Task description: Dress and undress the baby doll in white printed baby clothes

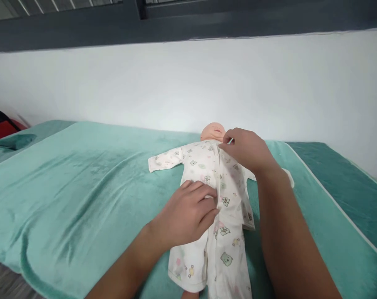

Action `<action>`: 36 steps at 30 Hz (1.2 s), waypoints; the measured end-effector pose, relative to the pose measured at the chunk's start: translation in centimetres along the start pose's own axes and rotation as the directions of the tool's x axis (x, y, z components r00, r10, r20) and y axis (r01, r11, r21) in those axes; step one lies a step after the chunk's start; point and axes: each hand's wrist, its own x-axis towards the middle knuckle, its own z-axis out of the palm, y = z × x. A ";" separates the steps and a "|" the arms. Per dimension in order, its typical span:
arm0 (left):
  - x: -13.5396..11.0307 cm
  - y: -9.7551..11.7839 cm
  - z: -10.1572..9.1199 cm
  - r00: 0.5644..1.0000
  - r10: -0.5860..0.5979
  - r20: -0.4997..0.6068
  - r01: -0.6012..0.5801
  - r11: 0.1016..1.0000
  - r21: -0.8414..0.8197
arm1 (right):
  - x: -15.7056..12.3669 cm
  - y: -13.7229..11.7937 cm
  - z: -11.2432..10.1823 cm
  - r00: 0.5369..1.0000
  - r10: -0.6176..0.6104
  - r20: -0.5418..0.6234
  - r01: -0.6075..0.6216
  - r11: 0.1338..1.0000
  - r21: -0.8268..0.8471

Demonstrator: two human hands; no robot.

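A baby doll [212, 132] lies on its back, dressed in a white baby shirt [200, 160] and matching pants [227, 259], both printed with small bears. My right hand [246, 147] is closed at the shirt's collar, thumb and forefinger pinching the front edge just below the doll's head. Lower down, my left hand [191, 211] has its fingers curled onto the front edge at the waist. One sleeve [165, 160] stretches out to the left; my right forearm partly covers the other. At the bottom, a bit of the doll's foot [190, 295] shows below a pant leg.
A mint-green plush blanket [82, 178] with folds covers the bed, and a darker green strip [344, 178] lies at the right. Behind runs a white wall [163, 87] under a dark window frame [82, 27]. A red and black item [1, 126] sits at the far left.
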 end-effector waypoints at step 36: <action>13.5 -8.4 2.2 0.675 -0.732 -0.098 0.328 0.416 -0.848 | -0.3 -0.4 5.9 0.903 0.422 -0.074 -0.160 0.491 0.856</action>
